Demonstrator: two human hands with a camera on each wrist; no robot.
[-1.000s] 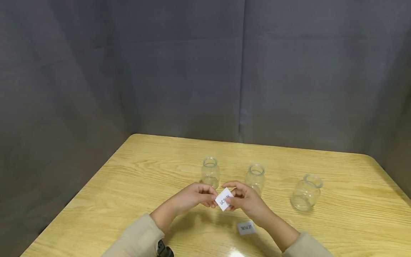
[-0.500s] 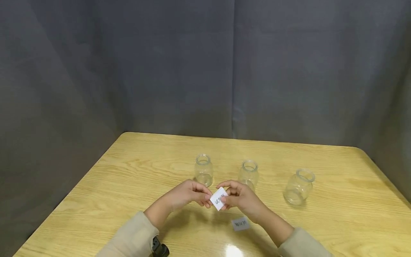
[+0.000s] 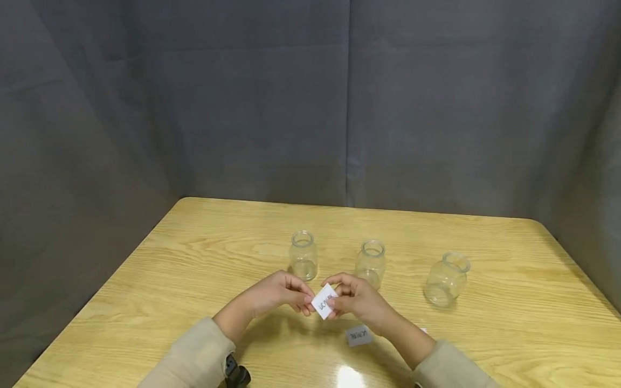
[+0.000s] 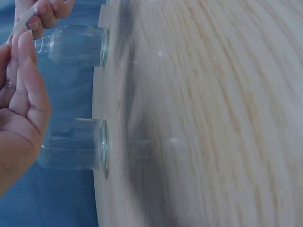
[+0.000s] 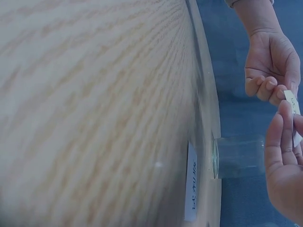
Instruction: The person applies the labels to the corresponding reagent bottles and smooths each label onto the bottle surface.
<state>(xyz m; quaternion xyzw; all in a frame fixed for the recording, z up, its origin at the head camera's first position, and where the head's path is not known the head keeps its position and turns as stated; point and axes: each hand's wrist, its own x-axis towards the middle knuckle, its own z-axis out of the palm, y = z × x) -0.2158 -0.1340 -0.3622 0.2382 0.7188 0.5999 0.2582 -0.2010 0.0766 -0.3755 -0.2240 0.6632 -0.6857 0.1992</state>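
At the far left a dark grey curtain (image 3: 87, 215) hangs beside the wood-grained surface (image 3: 160, 280) and runs on behind it. Next comes a beige left sleeve (image 3: 194, 350), with a black device (image 3: 236, 373) at its cuff. The left hand (image 3: 271, 293) pinches the left corner of a small white card (image 3: 324, 300) between thumb and fingers. Just beyond that hand, the left jar (image 3: 303, 258), clear glass and lidless, stands upright. The card is raised above the surface between the two hands, turned cornerwise, with dark characters on its face. Below and to its right, a second card (image 3: 359, 335), also lettered, lies flat on the surface near the right forearm. The right hand (image 3: 359, 300) pinches the raised card from the other side, its thumb over part of the lettering. Behind it stands the middle jar (image 3: 371, 261), its lower part partly covered by the hand. A pale sliver (image 3: 424, 330) shows past the right forearm, too little to identify. Farthest right, the right jar (image 3: 446, 283) stands apart from the hands.
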